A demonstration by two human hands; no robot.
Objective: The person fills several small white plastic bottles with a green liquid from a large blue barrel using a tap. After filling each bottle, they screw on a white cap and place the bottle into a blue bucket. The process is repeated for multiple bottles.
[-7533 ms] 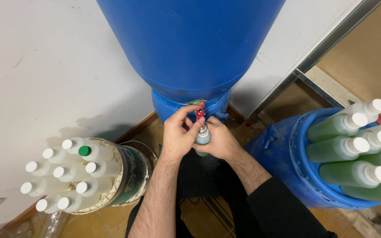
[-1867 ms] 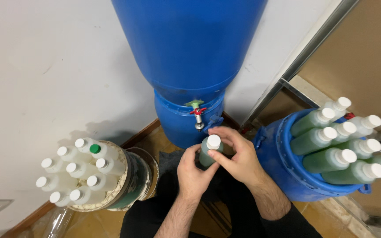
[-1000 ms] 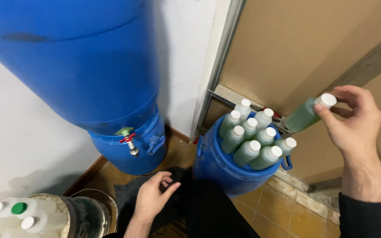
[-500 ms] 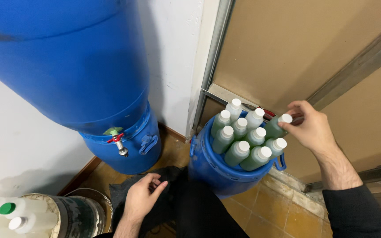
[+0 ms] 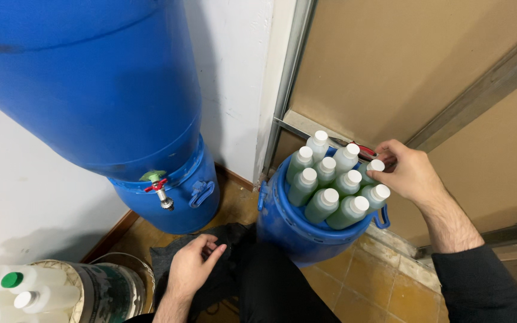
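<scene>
My right hand [image 5: 407, 172] reaches over the far right rim of a small blue barrel [image 5: 294, 224] and has its fingers on a pale green bottle with a white cap [image 5: 373, 168], pressed in among several like bottles [image 5: 324, 182] standing in the barrel. My left hand [image 5: 191, 270] rests with loose fingers on my dark trouser leg [image 5: 258, 281], holding nothing. A large blue drum [image 5: 91, 84] hangs above, with a red-handled tap [image 5: 160, 191] at its base.
A round container [image 5: 100, 293] at the lower left holds white-capped bottles and one green-capped bottle [image 5: 13, 280]. A white wall lies behind the drum; a brown panel with a metal frame [image 5: 288, 78] stands right. The floor is tan tile [image 5: 384, 287].
My right hand carried the capped bottle from the tap over to the blue barrel and lowered it in among the others. My left hand dropped onto my leg.
</scene>
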